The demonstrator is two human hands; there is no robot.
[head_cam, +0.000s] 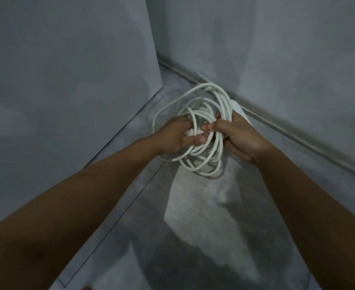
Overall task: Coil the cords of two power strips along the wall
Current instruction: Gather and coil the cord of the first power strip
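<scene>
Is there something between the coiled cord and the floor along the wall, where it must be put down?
Nothing visible blocks it. The left hand and right hand both grip the white cord coil, and the floor under it by the wall looks bare. Only the power strip shows behind the right hand.

The white cord (203, 130) is gathered into a loose, uneven coil of many overlapping loops and is held near the foot of the wall (298, 49). A white strip (242, 115) is partly hidden behind its right side.
</scene>
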